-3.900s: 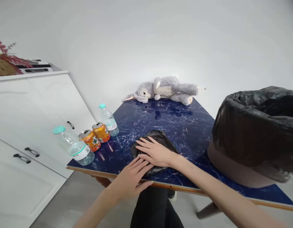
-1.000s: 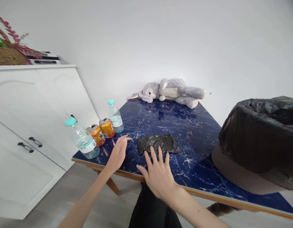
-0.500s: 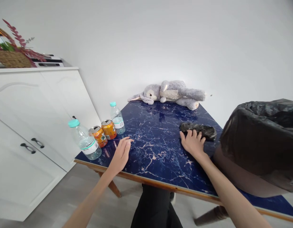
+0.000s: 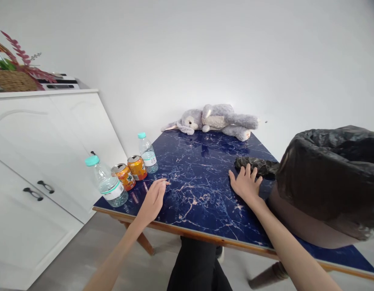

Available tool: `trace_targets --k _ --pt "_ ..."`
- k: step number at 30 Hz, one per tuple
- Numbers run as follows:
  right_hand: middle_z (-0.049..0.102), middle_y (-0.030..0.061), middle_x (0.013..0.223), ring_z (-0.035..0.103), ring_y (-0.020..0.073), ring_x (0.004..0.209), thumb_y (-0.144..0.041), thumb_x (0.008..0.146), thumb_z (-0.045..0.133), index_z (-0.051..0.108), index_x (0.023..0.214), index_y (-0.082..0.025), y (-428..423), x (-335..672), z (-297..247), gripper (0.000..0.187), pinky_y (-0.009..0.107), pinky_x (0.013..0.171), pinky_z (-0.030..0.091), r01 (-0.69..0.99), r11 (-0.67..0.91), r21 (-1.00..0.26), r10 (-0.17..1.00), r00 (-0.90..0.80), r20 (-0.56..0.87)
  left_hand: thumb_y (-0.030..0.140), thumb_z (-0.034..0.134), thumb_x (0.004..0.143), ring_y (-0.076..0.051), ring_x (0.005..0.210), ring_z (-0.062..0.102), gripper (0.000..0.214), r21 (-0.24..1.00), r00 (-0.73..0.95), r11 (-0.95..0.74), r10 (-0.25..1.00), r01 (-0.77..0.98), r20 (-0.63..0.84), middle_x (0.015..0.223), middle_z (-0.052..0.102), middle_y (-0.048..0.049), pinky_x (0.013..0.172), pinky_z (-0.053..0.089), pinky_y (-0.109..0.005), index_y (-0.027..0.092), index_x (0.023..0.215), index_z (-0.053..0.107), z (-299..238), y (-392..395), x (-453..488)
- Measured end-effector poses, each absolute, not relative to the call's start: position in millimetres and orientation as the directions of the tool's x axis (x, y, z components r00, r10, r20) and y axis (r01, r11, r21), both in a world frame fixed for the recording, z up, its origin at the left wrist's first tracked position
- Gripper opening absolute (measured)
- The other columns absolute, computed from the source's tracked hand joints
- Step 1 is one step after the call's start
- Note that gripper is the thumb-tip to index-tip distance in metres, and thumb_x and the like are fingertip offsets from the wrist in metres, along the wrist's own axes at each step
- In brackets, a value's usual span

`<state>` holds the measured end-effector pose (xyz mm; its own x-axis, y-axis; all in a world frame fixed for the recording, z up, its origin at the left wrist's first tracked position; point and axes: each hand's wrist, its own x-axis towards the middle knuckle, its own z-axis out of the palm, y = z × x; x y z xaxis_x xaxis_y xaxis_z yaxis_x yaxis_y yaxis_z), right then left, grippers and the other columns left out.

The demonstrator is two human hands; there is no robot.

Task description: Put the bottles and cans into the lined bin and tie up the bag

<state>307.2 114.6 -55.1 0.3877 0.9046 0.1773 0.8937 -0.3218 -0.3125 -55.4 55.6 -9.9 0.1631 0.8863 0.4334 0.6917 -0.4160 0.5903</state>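
Note:
My right hand (image 4: 245, 184) lies palm down with its fingers spread, the fingertips at the near edge of a crumpled black plastic bundle (image 4: 262, 165). They seem to touch it but do not wrap round it. My left hand (image 4: 154, 198) rests near the table's front edge, fingers stretched out and holding nothing. Left of it stand two orange drink cans (image 4: 137, 167) (image 4: 124, 177) and two clear bottles with turquoise caps (image 4: 148, 153) (image 4: 110, 184). The bundle's right end meets or passes behind a bin (image 4: 308, 218) lined with a black bag (image 4: 323, 182).
A grey plush rabbit (image 4: 217, 119) lies along the back of the blue marbled table (image 4: 193, 202), by the wall. White cabinets (image 4: 53, 141) stand at the left, topped by a wicker basket (image 4: 14, 81) with red plants. The table's wooden front edge (image 4: 205, 239) is close to my legs.
The black bundle has slid a little to the right, up to the bin, and my right hand has shifted slightly with it. My left hand stays where it was. The view has tilted slightly.

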Motion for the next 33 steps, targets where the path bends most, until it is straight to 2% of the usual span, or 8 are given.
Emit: trace_targets --k 3,6,10,15,20,26,33 --pt "0.012 0.0173 0.180 0.012 0.0458 0.164 -0.057 0.109 0.018 0.025 0.171 -0.007 97.0 296.1 -54.0 0.079 0.069 0.125 0.023 0.930 -0.208 -0.304 0.944 0.272 0.186 0.052 0.033 0.114 -0.026 0.133 0.064 0.048 0.559 0.195 -0.419 0.888 0.716 0.416 0.135 0.071 -0.0096 0.122 0.046 -0.048 0.023 0.125 0.069 -10.6 55.2 -53.9" --pt "0.018 0.0112 0.180 0.019 0.0392 0.164 -0.057 0.109 0.024 0.025 0.172 -0.012 67.9 283.0 -56.5 0.078 0.057 0.131 0.022 0.956 -0.082 -0.281 0.972 0.139 0.189 0.053 0.044 0.111 -0.028 0.140 0.060 0.043 0.460 0.275 -0.455 0.872 0.763 0.406 0.146 0.066 -0.0121 0.123 0.045 -0.051 0.022 0.133 0.065 -12.8 54.8 -53.6" --pt "0.025 0.0097 0.178 0.022 0.0333 0.165 -0.058 0.110 0.026 0.033 0.170 -0.014 30.4 277.1 -59.5 0.075 0.053 0.134 0.018 0.972 0.044 -0.229 0.980 0.002 0.199 0.055 0.050 0.109 -0.032 0.154 0.047 0.052 0.300 0.394 -0.501 0.849 0.812 0.353 0.161 0.055 -0.0161 0.127 0.039 -0.057 0.020 0.145 0.058 -16.9 56.8 -53.6" --pt "0.027 0.0096 0.177 0.020 0.0327 0.165 -0.055 0.111 0.030 0.039 0.168 -0.017 12.9 278.8 -57.0 0.069 0.054 0.134 0.018 0.978 0.086 -0.191 0.980 -0.048 0.194 0.054 0.044 0.111 -0.036 0.159 0.037 0.057 0.207 0.414 -0.494 0.847 0.844 0.334 0.166 0.050 -0.0153 0.129 0.033 -0.060 0.019 0.155 0.051 -29.2 64.0 -35.6" --pt "0.031 0.0085 0.176 0.023 0.0324 0.165 -0.055 0.111 0.031 0.043 0.167 -0.019 13.4 280.1 -57.5 0.067 0.055 0.133 0.022 0.974 0.099 -0.204 0.971 -0.050 0.233 0.053 0.041 0.112 -0.037 0.163 0.029 0.056 0.184 0.436 -0.520 0.826 0.834 0.357 0.169 0.045 -0.0131 0.130 0.030 -0.063 0.022 0.157 0.051 -37.9 65.0 -10.7" --pt "0.035 0.0088 0.174 0.027 0.0344 0.163 -0.059 0.111 0.029 0.047 0.164 -0.019 13.1 286.0 -61.5 0.069 0.059 0.132 0.026 0.953 0.144 -0.266 0.959 -0.068 0.274 0.053 0.037 0.113 -0.034 0.163 0.030 0.056 0.180 0.423 -0.473 0.869 0.862 0.256 0.171 0.042 -0.0075 0.133 0.029 -0.058 0.023 0.159 0.050 -25.9 57.2 -8.5" --pt "0.039 0.0089 0.172 0.029 0.0342 0.162 -0.059 0.111 0.032 0.051 0.162 -0.020 13.1 289.1 -63.1 0.067 0.060 0.132 0.027 0.928 0.177 -0.329 0.946 -0.068 0.316 0.050 0.040 0.113 -0.031 0.162 0.034 0.052 0.194 0.407 -0.471 0.864 0.861 0.296 0.169 0.046 -0.0058 0.132 0.031 -0.056 0.026 0.157 0.052 -26.7 54.7 -6.2"
